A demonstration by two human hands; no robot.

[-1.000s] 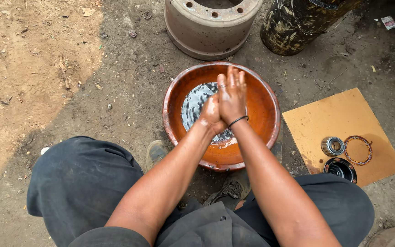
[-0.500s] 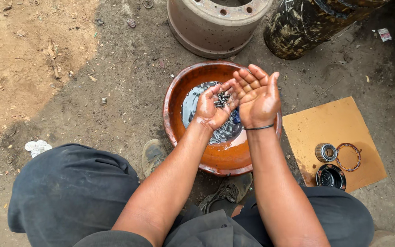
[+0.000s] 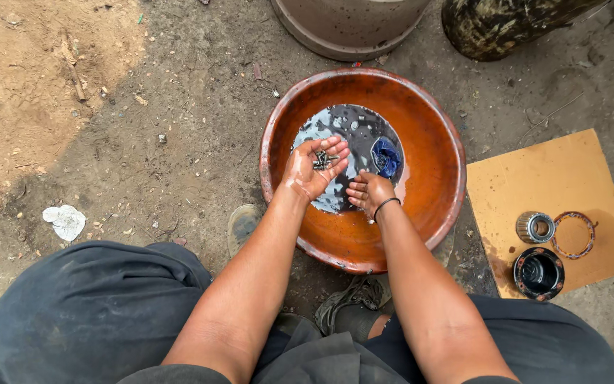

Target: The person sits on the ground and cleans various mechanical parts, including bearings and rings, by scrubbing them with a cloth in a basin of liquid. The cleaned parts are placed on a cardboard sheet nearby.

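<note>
An orange-brown basin [image 3: 428, 121] sits on the ground in front of me, with dark oily liquid [image 3: 353, 128] in its bottom. My left hand [image 3: 313, 171] is cupped palm up over the liquid, holding a small pile of dark metal rollers [image 3: 323, 161]. My right hand [image 3: 368, 194] hangs just to the right of it, fingers curled and dipping toward the liquid; I cannot tell whether it holds anything. A blue rag [image 3: 386, 156] lies in the liquid beyond my right hand. A dark band circles my right wrist.
A yellow-brown board [image 3: 534, 178] lies to the right with a metal bearing race [image 3: 534, 227], a thin ring [image 3: 574, 234] and a black cup [image 3: 538, 274] on it. A brake drum [image 3: 349, 25] and a dark mottled object [image 3: 506, 25] stand behind the basin. A white scrap [image 3: 65, 221] lies left.
My hands were pressed together, then opened above the basin. Now my right hand has dropped toward the liquid and my left hand stays cupped with the rollers.
</note>
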